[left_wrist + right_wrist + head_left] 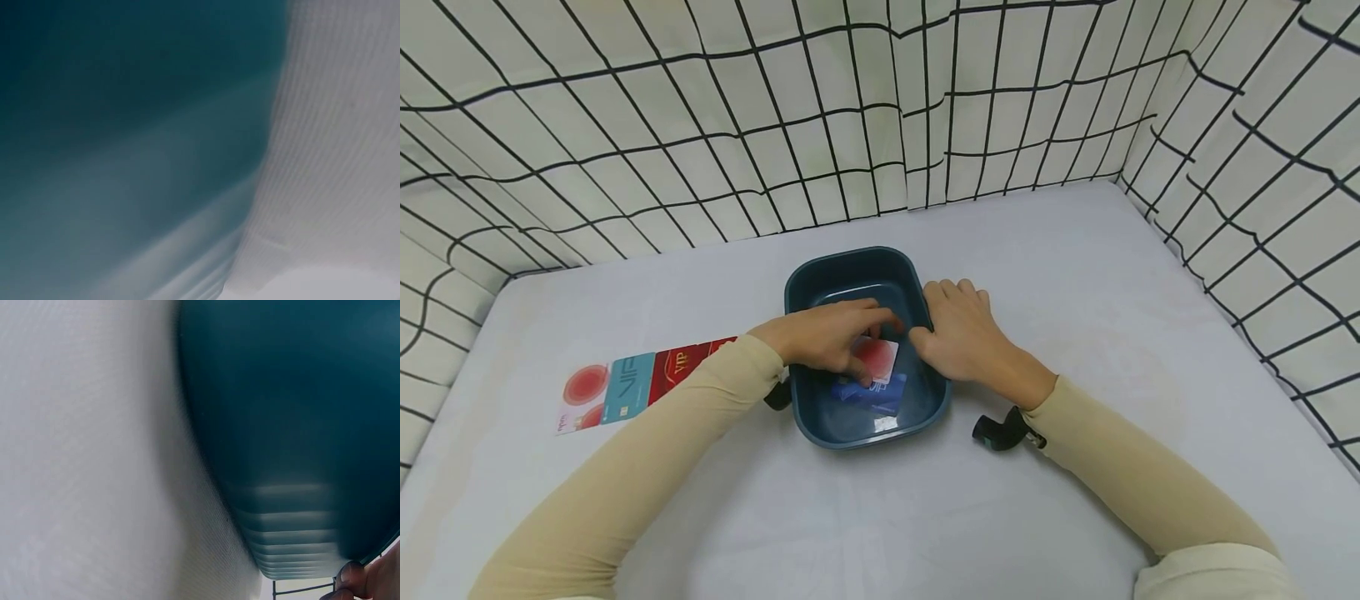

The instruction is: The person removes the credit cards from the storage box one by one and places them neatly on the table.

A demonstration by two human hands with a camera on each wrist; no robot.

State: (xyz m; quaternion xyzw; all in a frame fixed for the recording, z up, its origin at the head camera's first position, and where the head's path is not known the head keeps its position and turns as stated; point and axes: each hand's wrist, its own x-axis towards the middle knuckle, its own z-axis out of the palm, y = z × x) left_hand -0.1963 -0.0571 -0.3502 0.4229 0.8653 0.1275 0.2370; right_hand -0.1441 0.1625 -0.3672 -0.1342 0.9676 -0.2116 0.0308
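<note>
A dark teal plastic basin (868,437) with rounded corners stands on the white-covered table. My left hand (831,333) reaches in over its left rim. Thumb and a bent finger pinch a white card with a red-pink print (880,357), partly covered by the hand. Beneath it, a blue card (883,396) lies on the basin floor. My right hand (958,329) grips the basin's right rim, thumb on the inner side and fingers outside. In the right wrist view, its fingertips (353,575) touch the rim. The left wrist view shows only the basin's outer wall (156,156) and the cloth.
Left of the basin a row of cards lies on the table: a white card with red circles (585,387), a light-blue VIP card (631,383) and a red VIP card (677,367), partly under the left forearm. Black wire mesh (786,125) encloses the back and sides.
</note>
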